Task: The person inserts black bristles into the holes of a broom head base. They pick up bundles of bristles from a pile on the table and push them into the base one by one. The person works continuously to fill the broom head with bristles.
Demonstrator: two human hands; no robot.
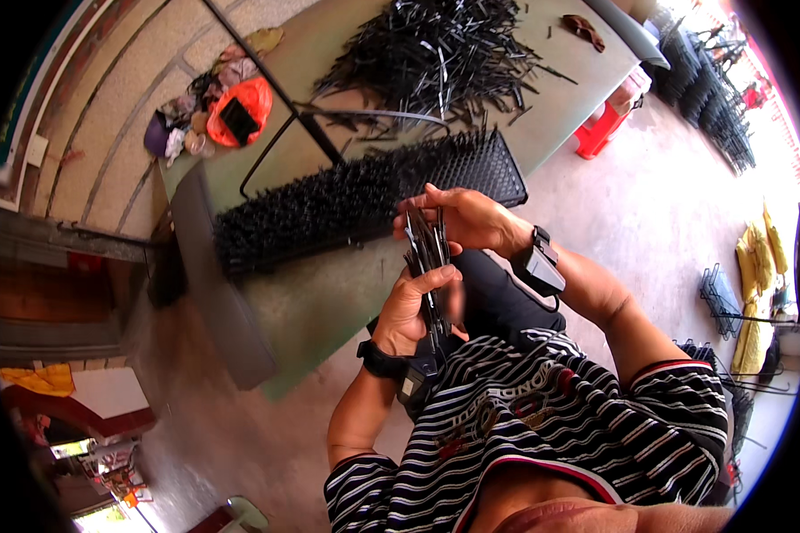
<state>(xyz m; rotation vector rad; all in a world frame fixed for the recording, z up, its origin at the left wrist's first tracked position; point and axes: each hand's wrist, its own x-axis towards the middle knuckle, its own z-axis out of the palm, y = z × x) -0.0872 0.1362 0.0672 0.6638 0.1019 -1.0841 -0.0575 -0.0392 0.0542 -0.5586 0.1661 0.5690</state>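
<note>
My left hand [408, 311] is closed around a bundle of thin black strips [428, 258] that stands roughly upright, its thumb across the front. At the upper part of the same bundle is my right hand [473, 219], its fingers curled behind the strips. Just beyond both hands lies a long black mesh rack [498, 173]. Most of its length is packed with rows of black pieces [311, 209] standing up, while the mesh shows bare at its right end. A big heap of loose black strips [436, 62] covers the table's far part.
The greenish table [329, 329] carries the rack. An orange bag [258, 98] with a dark flat object and some cloths lie at the far left. A dark pole [267, 75] rises behind the rack. A red stool [603, 131], stacked black racks [698, 89] and yellow sacks [752, 293] are to the right.
</note>
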